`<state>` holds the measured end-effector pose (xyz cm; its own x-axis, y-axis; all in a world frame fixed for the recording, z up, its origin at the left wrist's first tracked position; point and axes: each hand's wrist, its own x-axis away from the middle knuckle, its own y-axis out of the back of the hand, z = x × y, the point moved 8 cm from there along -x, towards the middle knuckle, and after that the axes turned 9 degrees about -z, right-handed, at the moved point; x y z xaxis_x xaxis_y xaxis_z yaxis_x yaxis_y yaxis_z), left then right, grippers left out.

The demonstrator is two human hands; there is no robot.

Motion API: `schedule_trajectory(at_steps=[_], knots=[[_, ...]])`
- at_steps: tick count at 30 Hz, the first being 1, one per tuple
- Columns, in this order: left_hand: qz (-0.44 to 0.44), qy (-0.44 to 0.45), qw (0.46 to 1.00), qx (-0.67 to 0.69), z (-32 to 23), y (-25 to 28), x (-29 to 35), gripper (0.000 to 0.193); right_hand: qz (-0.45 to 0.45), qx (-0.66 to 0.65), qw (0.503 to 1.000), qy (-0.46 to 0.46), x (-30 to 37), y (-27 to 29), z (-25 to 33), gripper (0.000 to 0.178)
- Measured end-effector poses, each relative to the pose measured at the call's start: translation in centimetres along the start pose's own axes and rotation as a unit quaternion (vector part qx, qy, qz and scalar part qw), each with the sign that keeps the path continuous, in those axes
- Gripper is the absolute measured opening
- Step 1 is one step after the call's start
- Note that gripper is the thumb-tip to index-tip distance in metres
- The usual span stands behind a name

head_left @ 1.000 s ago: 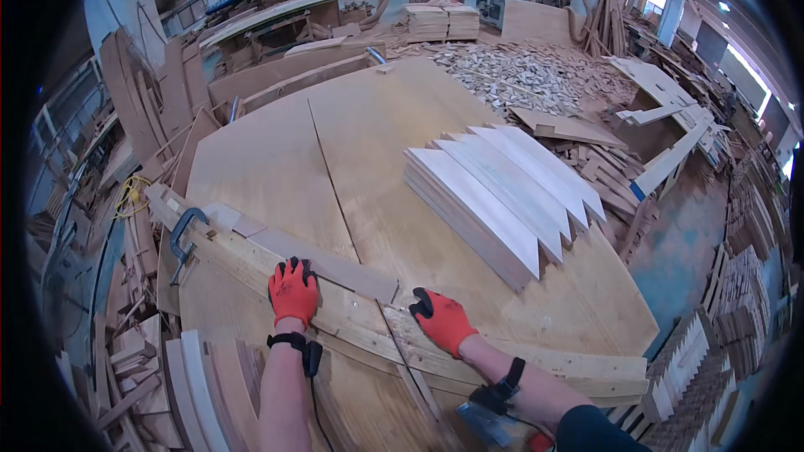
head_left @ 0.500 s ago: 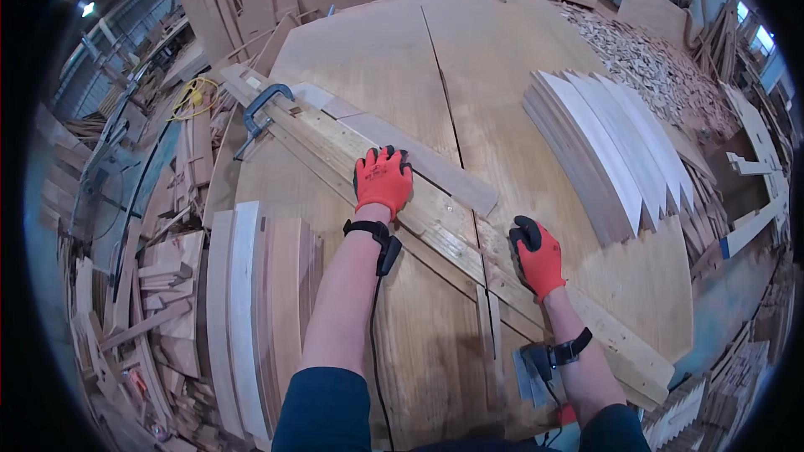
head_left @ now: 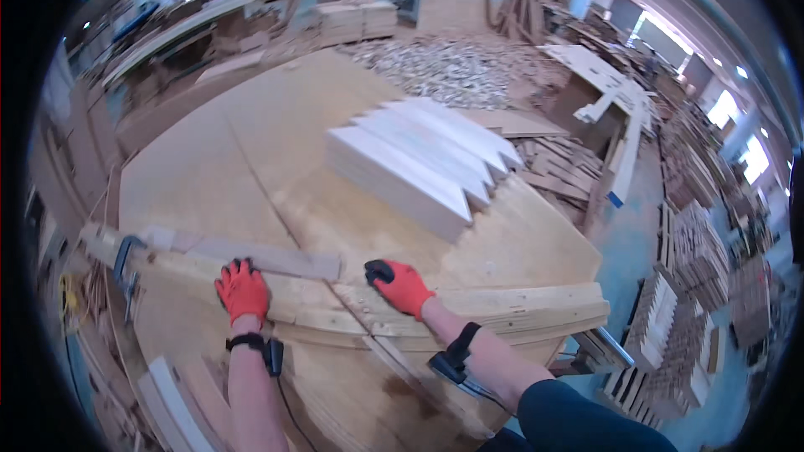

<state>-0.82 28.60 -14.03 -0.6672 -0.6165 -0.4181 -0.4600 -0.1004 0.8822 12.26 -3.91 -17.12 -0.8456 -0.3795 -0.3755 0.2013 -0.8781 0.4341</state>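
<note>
The left hand (head_left: pixel 243 291), in a red glove, lies on the long wooden beam (head_left: pixel 486 308), its fingers a little apart. The right hand (head_left: pixel 402 287) is near the right end of a thin board (head_left: pixel 301 261), with a bit of space between them. Its fingers are curled; I cannot tell if they pinch something small. The thin board lies flat on the big wooden surface (head_left: pixel 209 142), along the far side of the beam.

The only clamp (head_left: pixel 126 255) I can see is near the beam's left end. A hard push on the right side could make the beam swing and go crooked. The thin board could slide if bumped, as no fingers seem to hold it. A wide sweep by the right hand could knock the stack of pointed boards (head_left: pixel 410 151).
</note>
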Motion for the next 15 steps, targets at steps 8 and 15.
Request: schedule_trajectory(at_steps=[8,15], knots=[[0.105,0.044,0.99,-0.085,2.7,0.9,4.4,0.049,0.054,0.01,0.996,-0.073,5.6,-1.1,0.3,0.035],[0.114,0.047,0.987,-0.101,3.1,1.7,5.3,0.053,0.07,-0.004,0.994,-0.082,6.4,-1.7,0.7,0.032]])
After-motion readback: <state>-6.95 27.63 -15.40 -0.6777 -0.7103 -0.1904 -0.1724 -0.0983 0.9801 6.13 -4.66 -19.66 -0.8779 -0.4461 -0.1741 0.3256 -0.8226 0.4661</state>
